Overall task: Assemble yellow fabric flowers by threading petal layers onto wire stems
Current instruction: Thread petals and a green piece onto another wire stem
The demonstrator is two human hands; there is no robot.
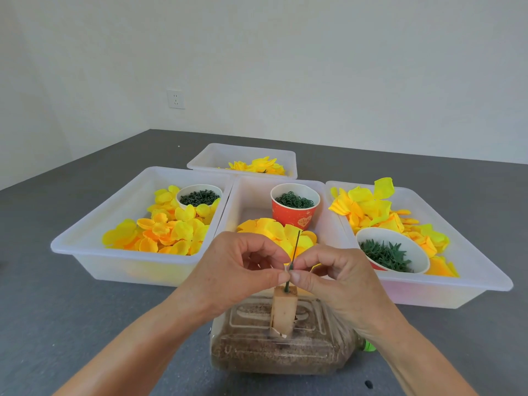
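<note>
A thin green wire stem (295,247) stands upright in a small wooden block (283,312) fixed on a sand-filled plastic bottle (257,352) lying on its side. My left hand (237,270) and my right hand (337,275) meet at the stem just above the block, thumbs and forefingers pinching it. Something small and pale shows between the fingertips; what it is I cannot tell. Yellow fabric petals (268,227) lie in the middle tray (237,201) right behind my hands.
Left tray (94,252) holds yellow petals and a white cup of green parts (199,195). A red cup of green rings (295,204) stands in the middle tray. Right tray (471,270) has petals and a bowl of green calyxes (391,252). A far tray (243,155) holds finished flowers.
</note>
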